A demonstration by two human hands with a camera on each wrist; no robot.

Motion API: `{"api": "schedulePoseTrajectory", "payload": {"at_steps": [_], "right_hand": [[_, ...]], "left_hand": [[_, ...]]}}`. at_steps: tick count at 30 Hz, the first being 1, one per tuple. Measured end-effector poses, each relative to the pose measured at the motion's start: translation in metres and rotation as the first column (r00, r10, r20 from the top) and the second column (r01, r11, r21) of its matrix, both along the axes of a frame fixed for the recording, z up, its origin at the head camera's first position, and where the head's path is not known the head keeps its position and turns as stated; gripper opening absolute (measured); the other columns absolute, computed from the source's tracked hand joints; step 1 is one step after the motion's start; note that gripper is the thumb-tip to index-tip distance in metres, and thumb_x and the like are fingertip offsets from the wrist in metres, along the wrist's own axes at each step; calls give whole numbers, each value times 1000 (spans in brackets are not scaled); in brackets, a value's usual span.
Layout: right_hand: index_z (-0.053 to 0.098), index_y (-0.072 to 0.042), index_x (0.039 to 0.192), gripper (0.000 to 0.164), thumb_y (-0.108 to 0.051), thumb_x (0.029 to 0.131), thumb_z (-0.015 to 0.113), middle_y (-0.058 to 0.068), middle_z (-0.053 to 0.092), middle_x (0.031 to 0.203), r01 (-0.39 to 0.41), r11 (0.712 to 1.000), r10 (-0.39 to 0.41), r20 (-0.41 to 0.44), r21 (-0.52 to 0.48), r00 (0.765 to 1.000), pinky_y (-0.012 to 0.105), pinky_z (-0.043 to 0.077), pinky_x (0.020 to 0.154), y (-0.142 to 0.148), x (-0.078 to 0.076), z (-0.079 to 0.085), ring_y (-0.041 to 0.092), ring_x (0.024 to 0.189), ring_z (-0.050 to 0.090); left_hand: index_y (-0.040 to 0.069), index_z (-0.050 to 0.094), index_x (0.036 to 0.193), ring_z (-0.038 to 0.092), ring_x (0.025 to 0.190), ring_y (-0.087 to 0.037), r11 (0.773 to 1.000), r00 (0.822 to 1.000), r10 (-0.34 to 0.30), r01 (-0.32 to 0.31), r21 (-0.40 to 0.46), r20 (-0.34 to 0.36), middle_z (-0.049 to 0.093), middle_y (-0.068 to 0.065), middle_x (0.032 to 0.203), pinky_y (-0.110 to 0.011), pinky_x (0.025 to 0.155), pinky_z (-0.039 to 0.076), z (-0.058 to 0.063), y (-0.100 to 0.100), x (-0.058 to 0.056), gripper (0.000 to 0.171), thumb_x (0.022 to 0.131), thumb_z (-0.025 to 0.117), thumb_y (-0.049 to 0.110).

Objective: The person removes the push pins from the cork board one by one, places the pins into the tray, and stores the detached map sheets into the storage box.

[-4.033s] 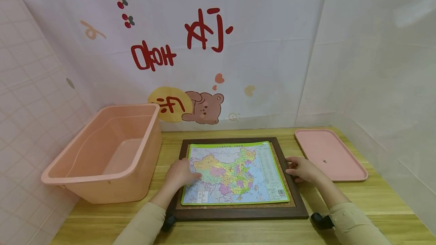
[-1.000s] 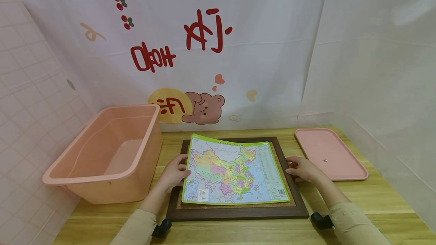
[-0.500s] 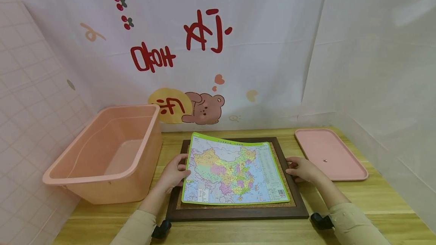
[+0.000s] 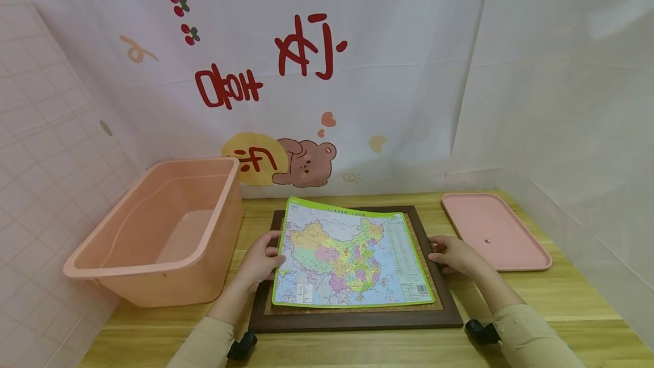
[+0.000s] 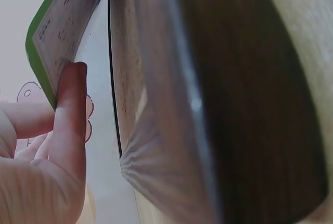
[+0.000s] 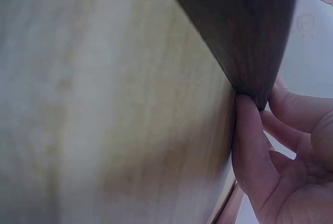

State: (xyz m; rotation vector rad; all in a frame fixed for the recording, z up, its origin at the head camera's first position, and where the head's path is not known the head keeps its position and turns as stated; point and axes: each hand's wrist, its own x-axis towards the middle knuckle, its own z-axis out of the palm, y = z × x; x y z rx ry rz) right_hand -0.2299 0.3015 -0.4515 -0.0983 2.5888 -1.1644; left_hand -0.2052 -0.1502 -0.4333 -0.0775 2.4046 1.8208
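Lengthwise, the map (image 4: 342,260), title (image 4: 347,212) farthest, runs from left hand (image 4: 260,257), pinching its raised edge, toward right hand (image 4: 453,253), gripping the frame (image 4: 352,320).

Beyond the left hand (image 4: 261,257), a white backdrop (image 4: 409,101) is hanging, showing red lettering (image 4: 306,47), cherries (image 4: 190,34) and a brown bear (image 4: 309,162). Farther left of that hand a pale grid-patterned wall (image 4: 36,146) is rising, while a whitish creased sheet (image 4: 577,101) is standing right of the right hand (image 4: 455,251). Beneath both, a wood-grain tabletop (image 4: 577,300) is spreading.
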Motion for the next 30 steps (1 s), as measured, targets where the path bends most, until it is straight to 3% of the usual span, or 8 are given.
{"api": "schedulePoseTrajectory", "payload": {"at_steps": [18, 30], "right_hand": [[35, 14, 144, 60, -10, 97, 64, 38, 47, 130, 5, 1000, -5, 3, 8, 1000, 44, 58, 75, 0, 1, -2, 45, 107, 60], [36, 14, 144, 58, -9, 97, 63, 36, 49, 128, 2, 1000, -2, -4, 14, 1000, 43, 58, 74, 0, 1, 0, 43, 106, 61]], "left_hand": [[8, 48, 142, 68, 72, -27, 999, 999, 34, -34, 6, -35, 70, -15, 94, -39, 54, 57, 2, 1, 4, 54, 92, 60, -9], [9, 49, 141, 63, 68, -22, 998, 997, 58, -58, 8, -55, 70, -12, 91, -33, 49, 50, 0, -1, 3, 54, 92, 61, -9]]}}
